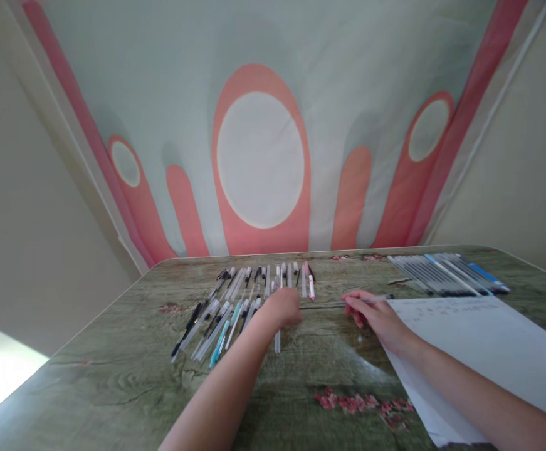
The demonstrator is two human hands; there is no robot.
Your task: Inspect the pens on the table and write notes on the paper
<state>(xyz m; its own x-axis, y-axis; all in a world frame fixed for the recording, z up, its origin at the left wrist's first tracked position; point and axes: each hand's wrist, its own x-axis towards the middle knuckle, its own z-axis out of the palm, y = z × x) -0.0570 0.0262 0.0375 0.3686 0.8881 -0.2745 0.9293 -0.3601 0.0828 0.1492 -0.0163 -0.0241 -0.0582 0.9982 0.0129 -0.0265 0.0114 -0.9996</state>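
Observation:
A thin grey pen refill stretches level across the gap between my two hands. My left hand is closed at its left end; the fingertips are turned away from me and partly hidden. My right hand pinches a clear pen barrel with a dark tip at its right side, where the refill's other end meets the fingers. Beside and beneath my left forearm lie several pen parts: clear barrels, black pieces and a turquoise pen. A white-and-pink pen lies just beyond my left hand.
A row of assembled-looking pens, mostly grey with some blue, lies at the back right. White paper with faint writing sits under my right forearm. The wood-patterned table meets a pink-and-grey printed backdrop behind.

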